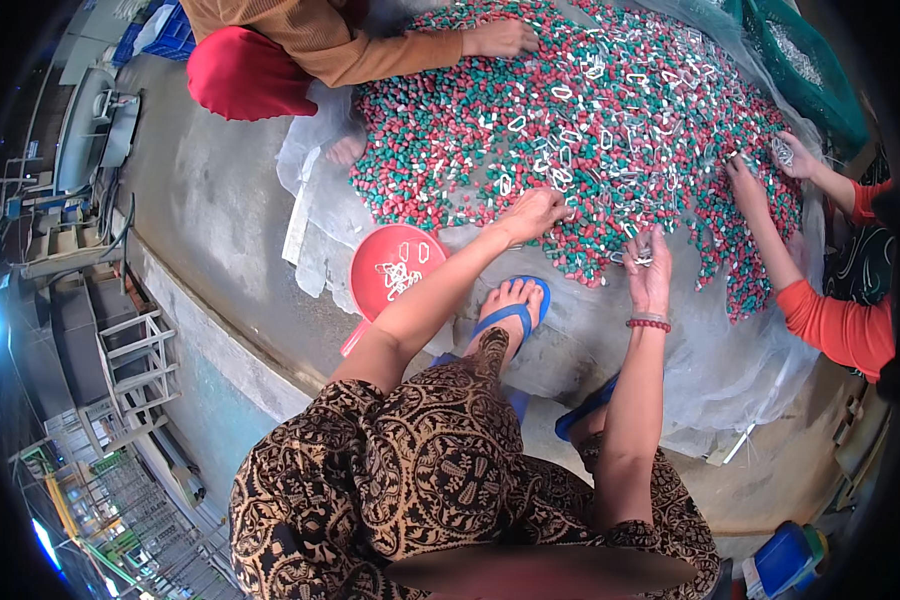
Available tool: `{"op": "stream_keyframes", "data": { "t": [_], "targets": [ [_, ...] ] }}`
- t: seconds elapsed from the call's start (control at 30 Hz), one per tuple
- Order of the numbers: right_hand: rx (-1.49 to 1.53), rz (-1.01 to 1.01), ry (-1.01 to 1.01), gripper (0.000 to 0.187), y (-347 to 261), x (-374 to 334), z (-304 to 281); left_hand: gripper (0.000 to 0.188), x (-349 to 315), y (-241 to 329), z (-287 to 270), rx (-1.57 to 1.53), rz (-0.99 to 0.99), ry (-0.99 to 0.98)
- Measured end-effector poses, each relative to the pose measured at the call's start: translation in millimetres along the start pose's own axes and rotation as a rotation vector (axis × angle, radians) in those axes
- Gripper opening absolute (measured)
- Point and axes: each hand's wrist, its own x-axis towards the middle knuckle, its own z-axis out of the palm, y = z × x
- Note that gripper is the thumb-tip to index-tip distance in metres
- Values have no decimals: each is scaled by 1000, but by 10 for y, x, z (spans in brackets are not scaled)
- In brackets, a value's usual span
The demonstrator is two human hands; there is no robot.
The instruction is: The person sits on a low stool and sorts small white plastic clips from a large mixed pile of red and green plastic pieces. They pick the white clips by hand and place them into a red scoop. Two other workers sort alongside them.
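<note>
A wide heap of small red, green and white pebble-like pieces (440,150) is spread over sheeting in front of me, with white elongated loops (562,92) scattered across it. My left hand (535,215) reaches to the near edge of the heap. Its fingers are bent together at the pieces, and whatever is between them is too small to name. My right hand (650,268) is turned palm up beside the heap, fingers curled around several small whitish loops (644,260). By my left forearm, a red plastic scoop (375,262) with a handle holds more white loops.
A co-worker's hand (505,38) touches the far side of the heap. At the right, another person's hands (750,188) work there, one holding whitish pieces. A green mesh (820,80) lies at the far right. My feet in blue sandals (515,315) stand close to the heap.
</note>
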Motion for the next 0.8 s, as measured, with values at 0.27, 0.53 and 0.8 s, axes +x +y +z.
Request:
{"op": "stream_keyframes", "data": {
  "t": [0.27, 0.53, 0.8],
  "targets": [
    [-300, 62, -113, 16, 10, -276, 221, 24, -103, -123, -186, 465, 41, 95],
    [-1346, -208, 273, 25, 200, -308, -558, 29, -23, -227, -337, 345, -99, 86],
    [-1924, -243, 334, 21, 394, 83, -219, 27, -62, -116, -591, -551, -232, 12]
  ]
}}
